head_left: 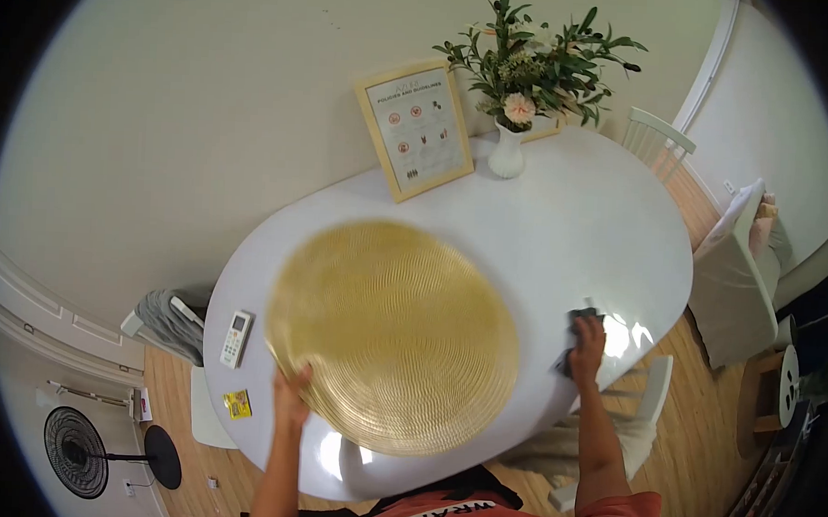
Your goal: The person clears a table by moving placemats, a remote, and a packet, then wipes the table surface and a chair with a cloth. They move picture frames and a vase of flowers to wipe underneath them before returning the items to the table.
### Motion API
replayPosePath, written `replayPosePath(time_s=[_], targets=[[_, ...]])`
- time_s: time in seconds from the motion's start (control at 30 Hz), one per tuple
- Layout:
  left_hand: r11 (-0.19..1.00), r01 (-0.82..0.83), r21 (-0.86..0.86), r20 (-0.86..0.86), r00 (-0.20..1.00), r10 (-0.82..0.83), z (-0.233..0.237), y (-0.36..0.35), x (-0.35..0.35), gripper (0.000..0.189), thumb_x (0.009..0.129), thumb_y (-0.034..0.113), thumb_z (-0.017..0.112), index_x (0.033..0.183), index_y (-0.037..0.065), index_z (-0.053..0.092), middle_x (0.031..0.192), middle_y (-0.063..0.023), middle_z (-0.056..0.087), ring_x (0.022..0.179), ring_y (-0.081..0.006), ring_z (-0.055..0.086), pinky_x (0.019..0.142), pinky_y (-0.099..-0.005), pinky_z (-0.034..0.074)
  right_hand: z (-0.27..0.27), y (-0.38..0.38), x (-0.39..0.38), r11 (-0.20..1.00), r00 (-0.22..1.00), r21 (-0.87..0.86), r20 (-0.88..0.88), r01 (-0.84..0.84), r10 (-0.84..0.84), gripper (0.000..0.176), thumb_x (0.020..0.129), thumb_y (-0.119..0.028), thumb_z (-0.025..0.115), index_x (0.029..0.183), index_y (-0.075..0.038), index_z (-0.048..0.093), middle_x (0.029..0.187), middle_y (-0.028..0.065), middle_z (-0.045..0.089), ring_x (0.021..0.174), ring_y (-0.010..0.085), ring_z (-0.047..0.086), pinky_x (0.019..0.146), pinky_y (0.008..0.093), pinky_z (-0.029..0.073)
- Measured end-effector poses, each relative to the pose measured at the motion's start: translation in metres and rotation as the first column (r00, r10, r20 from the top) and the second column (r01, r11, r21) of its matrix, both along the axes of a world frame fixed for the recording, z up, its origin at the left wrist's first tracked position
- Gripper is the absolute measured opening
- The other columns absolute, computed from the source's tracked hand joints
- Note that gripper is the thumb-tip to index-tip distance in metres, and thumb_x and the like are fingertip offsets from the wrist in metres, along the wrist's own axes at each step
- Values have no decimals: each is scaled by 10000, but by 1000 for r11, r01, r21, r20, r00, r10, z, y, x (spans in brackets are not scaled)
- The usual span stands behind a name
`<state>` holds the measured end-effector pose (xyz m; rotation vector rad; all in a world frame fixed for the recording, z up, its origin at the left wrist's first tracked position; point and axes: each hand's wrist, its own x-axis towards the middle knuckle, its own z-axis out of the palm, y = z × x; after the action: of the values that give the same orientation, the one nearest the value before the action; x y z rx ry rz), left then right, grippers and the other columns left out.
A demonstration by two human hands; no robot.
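My left hand (292,395) grips the lower left edge of a large round gold placemat (397,336), thumb on top. The placemat has a ridged texture and is slightly blurred, tilted over the white oval table (582,210). At the right side of the table my right hand (589,345) is closed on a dark cloth (580,317), which touches the tabletop. Bright reflections show beside that hand.
A framed sign (420,129) and a white vase (507,154) with flowers stand at the back. A remote (236,339) and a yellow packet (238,403) lie at the left. Chairs surround the table; a black fan (77,452) stands lower left.
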<state>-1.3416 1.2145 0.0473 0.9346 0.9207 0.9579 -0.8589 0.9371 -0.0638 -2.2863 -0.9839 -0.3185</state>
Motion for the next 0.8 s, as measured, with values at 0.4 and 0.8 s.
replayPosePath(time_s=[0.4, 0.8], targets=[[739, 340, 582, -808, 345, 478, -20, 110, 31, 830, 719, 93, 747, 1360, -99, 255, 1309, -289, 398, 1236, -441, 357, 1062, -465, 273, -22, 344, 25, 900, 923, 214, 158, -379, 351, 452, 639, 41, 497, 1051, -77, 641, 1158, 143, 597, 1155, 365, 480, 1019, 488, 306], [957, 150, 248, 56, 984, -169, -1, 381, 385, 442, 897, 181, 617, 1252, -6, 430, 1194, -146, 538, 1089, -245, 530, 910, -431, 433, 1, 325, 26, 890, 894, 87, 48, -448, 445, 559, 566, 54, 543, 1098, -104, 604, 1226, 128, 526, 1208, 383, 413, 1035, 487, 314]])
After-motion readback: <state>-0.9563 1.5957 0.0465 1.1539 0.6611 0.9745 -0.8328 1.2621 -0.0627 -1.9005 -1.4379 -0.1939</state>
